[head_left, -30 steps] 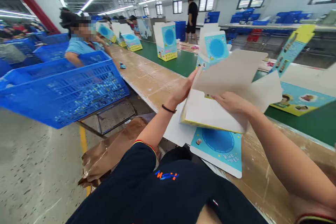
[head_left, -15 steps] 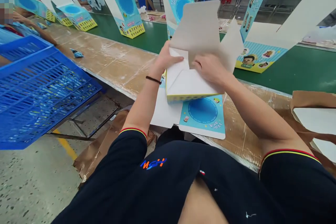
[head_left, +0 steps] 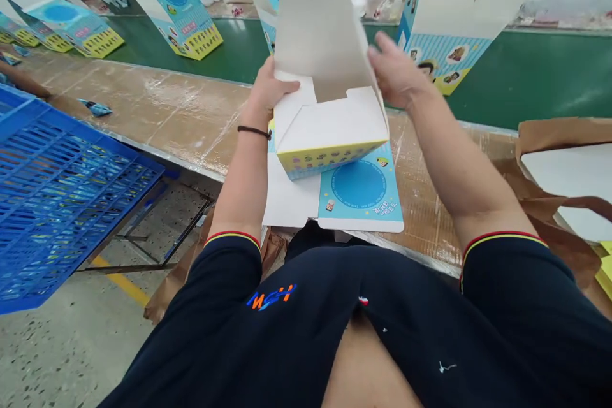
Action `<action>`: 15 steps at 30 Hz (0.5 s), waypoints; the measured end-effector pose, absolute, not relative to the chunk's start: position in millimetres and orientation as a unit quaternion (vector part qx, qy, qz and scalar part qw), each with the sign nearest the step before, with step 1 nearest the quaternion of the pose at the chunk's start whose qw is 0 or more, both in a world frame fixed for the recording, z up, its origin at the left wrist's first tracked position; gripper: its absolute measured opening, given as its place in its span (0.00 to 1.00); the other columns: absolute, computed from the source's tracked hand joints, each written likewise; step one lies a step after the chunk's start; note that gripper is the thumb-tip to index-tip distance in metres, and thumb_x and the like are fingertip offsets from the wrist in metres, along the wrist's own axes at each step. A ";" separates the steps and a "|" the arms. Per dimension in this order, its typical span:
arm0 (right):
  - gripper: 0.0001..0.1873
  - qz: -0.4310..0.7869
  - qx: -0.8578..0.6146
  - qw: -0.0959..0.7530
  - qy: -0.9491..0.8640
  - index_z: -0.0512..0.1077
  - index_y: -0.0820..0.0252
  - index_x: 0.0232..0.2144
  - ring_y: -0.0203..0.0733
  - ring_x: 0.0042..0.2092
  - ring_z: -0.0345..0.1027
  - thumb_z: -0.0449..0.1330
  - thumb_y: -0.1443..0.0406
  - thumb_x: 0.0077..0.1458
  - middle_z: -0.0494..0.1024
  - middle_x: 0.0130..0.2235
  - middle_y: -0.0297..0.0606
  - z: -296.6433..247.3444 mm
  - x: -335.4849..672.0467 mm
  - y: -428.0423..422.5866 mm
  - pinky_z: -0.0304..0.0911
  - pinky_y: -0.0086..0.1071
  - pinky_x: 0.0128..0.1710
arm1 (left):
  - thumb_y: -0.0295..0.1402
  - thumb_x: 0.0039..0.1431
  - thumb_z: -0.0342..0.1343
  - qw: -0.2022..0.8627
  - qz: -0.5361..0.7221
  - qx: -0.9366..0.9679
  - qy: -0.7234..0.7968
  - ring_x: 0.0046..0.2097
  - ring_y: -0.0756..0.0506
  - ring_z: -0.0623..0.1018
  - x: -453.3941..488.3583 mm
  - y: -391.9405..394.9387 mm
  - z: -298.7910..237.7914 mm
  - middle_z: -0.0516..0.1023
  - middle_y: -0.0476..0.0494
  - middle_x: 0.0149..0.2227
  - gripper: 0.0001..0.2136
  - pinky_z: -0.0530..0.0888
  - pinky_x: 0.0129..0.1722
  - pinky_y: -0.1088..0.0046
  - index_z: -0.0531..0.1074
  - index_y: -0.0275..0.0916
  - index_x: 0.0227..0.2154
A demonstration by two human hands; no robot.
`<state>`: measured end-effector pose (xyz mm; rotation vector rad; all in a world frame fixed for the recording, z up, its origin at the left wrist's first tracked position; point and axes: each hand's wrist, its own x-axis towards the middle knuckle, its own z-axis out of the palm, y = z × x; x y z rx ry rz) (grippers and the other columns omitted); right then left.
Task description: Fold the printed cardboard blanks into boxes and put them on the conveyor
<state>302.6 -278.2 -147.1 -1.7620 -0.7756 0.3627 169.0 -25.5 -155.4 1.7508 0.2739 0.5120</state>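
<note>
A partly folded carton [head_left: 329, 121], white inside with a yellow and blue printed edge, is tilted in front of me. My left hand [head_left: 272, 90] grips its left side, thumb on the white flap and fingers behind. My right hand [head_left: 394, 70] is at the carton's right side, fingers stretched out and slightly blurred; whether it touches the wall I cannot tell. One tall white panel stands up at the back. Beneath the carton lies a flat printed sheet [head_left: 363, 188] of blue and white cardboard with a large blue circle.
Several printed cartons [head_left: 191, 25] stand along the green belt [head_left: 239, 51] beyond the brown-covered table [head_left: 191, 102]. To the left is a blue crate [head_left: 71, 204] holding blue packets. At right lies brown paper [head_left: 540, 134] around white cardboard. Another person's arm [head_left: 23, 80] shows at the left.
My right hand has come out of the carton's flaps to its right side, and its fingers have straightened. My left hand keeps its grip. The view has shifted, and the carton's printed front shows more.
</note>
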 end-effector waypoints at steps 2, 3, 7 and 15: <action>0.42 0.160 -0.737 0.550 -0.360 0.41 0.67 0.75 0.50 0.66 0.65 0.57 0.61 0.70 0.60 0.71 0.50 -149.0 289.8 -264.3 0.67 0.41 0.60 | 0.29 0.40 0.76 0.602 0.265 0.745 0.112 0.61 0.32 0.74 168.8 -24.5 -159.9 0.82 0.48 0.41 0.23 0.71 0.63 0.45 0.73 0.43 0.41; 0.49 0.150 -0.743 0.534 -0.375 0.42 0.64 0.75 0.53 0.66 0.65 0.64 0.61 0.64 0.60 0.72 0.50 -149.6 285.0 -260.4 0.67 0.43 0.61 | 0.29 0.39 0.75 0.604 0.289 0.735 0.105 0.61 0.31 0.74 168.6 -24.3 -162.5 0.83 0.47 0.41 0.24 0.73 0.61 0.47 0.74 0.43 0.41; 0.44 0.011 -0.782 0.448 -0.432 0.60 0.55 0.71 0.55 0.66 0.62 0.68 0.56 0.56 0.65 0.68 0.46 -154.7 281.4 -259.9 0.62 0.50 0.66 | 0.25 0.42 0.65 0.597 0.370 0.708 0.079 0.57 0.35 0.77 166.5 -27.9 -172.4 0.83 0.45 0.42 0.14 0.74 0.57 0.53 0.78 0.45 0.34; 0.28 -0.012 -0.810 0.353 -0.468 0.72 0.55 0.62 0.54 0.72 0.52 0.51 0.54 0.65 0.69 0.65 0.41 -164.1 292.4 -268.8 0.49 0.54 0.72 | 0.32 0.44 0.61 0.447 0.287 0.842 0.093 0.57 0.34 0.74 154.6 -36.2 -169.5 0.79 0.43 0.46 0.05 0.67 0.64 0.51 0.77 0.43 0.27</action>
